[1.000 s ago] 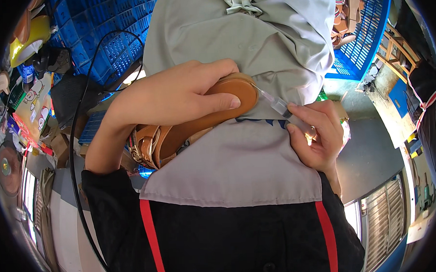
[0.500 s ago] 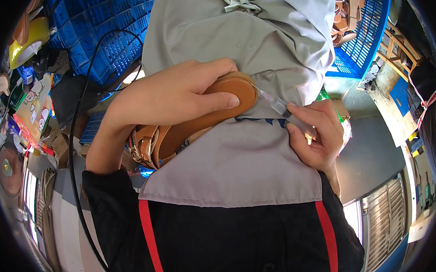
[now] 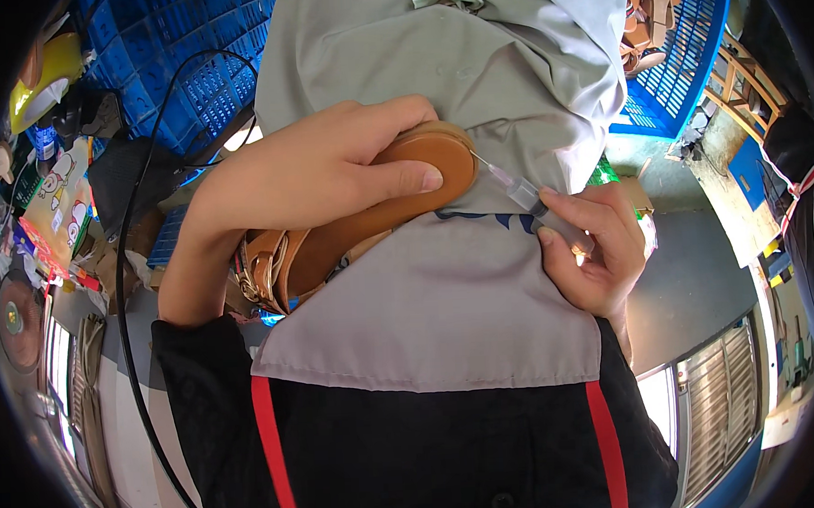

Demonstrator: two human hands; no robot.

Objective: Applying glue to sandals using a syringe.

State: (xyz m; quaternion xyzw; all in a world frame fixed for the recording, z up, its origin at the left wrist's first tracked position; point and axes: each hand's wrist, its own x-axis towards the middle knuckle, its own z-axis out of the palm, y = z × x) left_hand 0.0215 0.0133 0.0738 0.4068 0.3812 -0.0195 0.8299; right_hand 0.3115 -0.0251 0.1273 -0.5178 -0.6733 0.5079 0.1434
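Left hand [image 3: 317,181] wraps the tan sandal [image 3: 369,215] at frame centre, thumb pressed on its sole, prob. to steady it over the grey apron [image 3: 446,316]. Right hand [image 3: 588,246], centre-right, pinches a clear syringe [image 3: 536,203] w/ its needle tip at the sole's edge, angled as if to feed glue. Blue crates [image 3: 689,51] upper right; black cable [image 3: 127,293] at left.
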